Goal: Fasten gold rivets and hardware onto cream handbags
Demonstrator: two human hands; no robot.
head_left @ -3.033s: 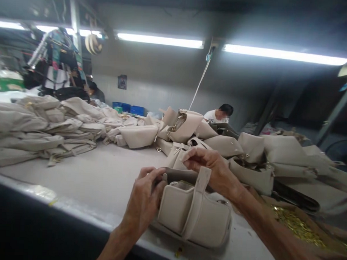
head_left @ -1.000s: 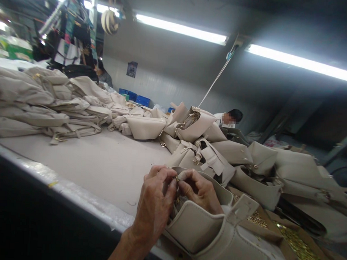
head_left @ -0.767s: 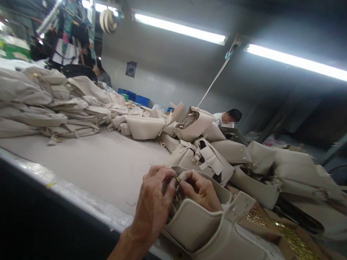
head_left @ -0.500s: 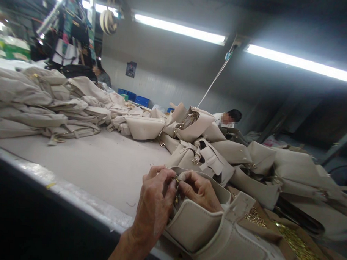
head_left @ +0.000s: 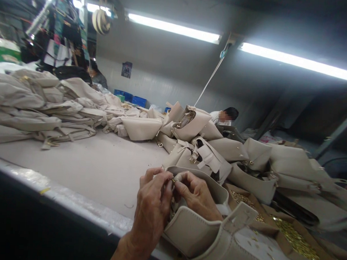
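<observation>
A cream leather handbag lies on its side at the near edge of the white worktable, its wide strap pointing right. My left hand and my right hand meet over the bag's open mouth, fingers pinched together. Between the fingertips sits a small gold metal fitting. Both hands press against the bag's rim.
Cream bags lie heaped behind my hands and stacked flat at the left. A cardboard tray of small gold parts sits at the right. Two other people sit at the back. The table's front edge runs diagonally.
Three seconds ago my hands held the upright bag by its rim and strap. The bag has since tipped onto its side and both hands pinch the fitting; little movement in the last second.
</observation>
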